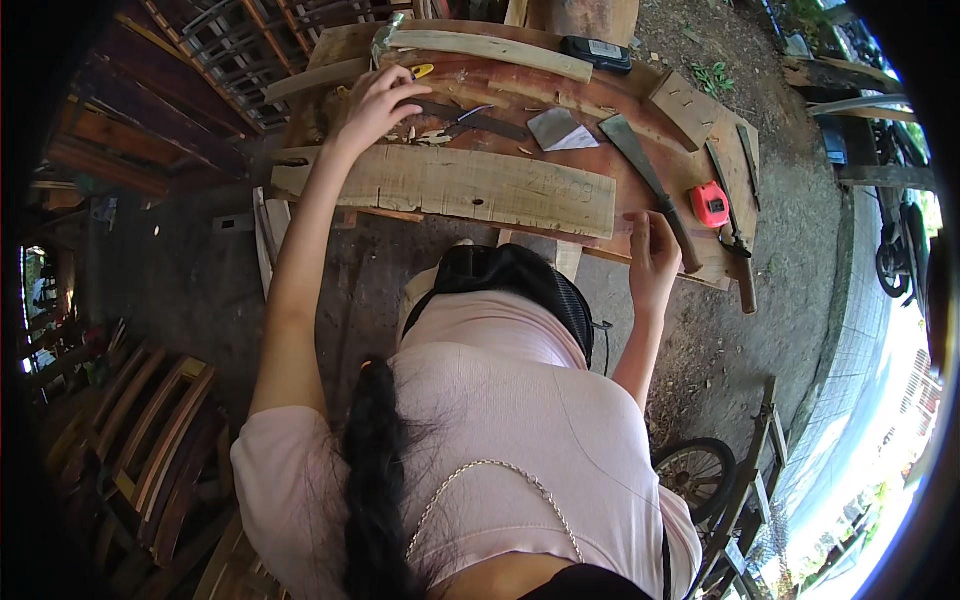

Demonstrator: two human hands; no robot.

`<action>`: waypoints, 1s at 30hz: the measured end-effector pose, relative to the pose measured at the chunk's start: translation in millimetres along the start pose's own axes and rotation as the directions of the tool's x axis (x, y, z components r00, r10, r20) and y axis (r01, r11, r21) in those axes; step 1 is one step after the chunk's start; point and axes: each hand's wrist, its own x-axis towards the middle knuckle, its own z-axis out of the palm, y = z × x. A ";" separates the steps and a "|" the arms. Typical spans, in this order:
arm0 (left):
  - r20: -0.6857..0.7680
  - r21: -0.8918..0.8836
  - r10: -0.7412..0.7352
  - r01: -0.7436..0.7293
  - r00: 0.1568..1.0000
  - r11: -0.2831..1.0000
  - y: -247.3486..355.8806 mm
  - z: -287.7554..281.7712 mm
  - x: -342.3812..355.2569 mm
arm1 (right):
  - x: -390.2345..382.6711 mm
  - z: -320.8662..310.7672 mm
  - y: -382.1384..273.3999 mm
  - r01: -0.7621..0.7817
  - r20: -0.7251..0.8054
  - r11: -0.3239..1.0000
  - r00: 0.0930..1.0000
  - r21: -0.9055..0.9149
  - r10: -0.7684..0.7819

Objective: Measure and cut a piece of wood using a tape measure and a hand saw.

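Note:
My left hand (378, 108) is over the far left of the wooden workbench top (480, 80), its fingers spread apart and nothing visible in them. Just beyond its fingertips lies a small yellow and black tool (422, 71), partly hidden. A hammer (385, 40) rests behind it. Along the near edge lies a wide plank (450, 185) with markings. My right hand (653, 248) is at the near right edge, fingers loosely bent and apart, holding nothing I can see. Beside it is the handle of a machete (650, 180), with a red tape measure (710, 204) farther right.
A long wood strip (490, 52) and a black case (597, 54) lie at the back. A folded sandpaper-like sheet (562, 130), a wood block with nails (683, 108) and another long blade (727, 200) share the top. A bicycle wheel (695, 478) stands lower right.

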 end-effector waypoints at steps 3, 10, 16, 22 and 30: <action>0.049 -0.001 0.026 -0.026 0.998 1.000 2.6 7.5 2.5 | -1.7 14.7 -1.3 0.086 -0.023 0.996 0.996 0.030 -0.085; 0.304 -0.095 -0.097 0.131 0.948 0.987 0.5 5.4 13.7 | 27.2 46.1 -24.2 0.160 -0.036 0.940 0.983 -0.302 -0.179; 0.468 -0.078 -0.032 0.077 0.883 0.994 3.7 2.0 31.4 | 76.9 74.3 -19.6 0.519 0.184 0.612 0.831 -0.597 -0.525; 0.550 -0.181 0.042 0.070 0.834 0.981 1.5 -6.7 39.8 | 95.2 81.7 1.4 0.572 0.311 0.481 0.797 -0.664 -0.518; 0.550 -0.324 -0.013 0.228 0.835 0.918 -5.0 -0.4 44.2 | 72.9 58.5 -17.6 0.350 -0.084 0.780 0.887 -0.519 -0.454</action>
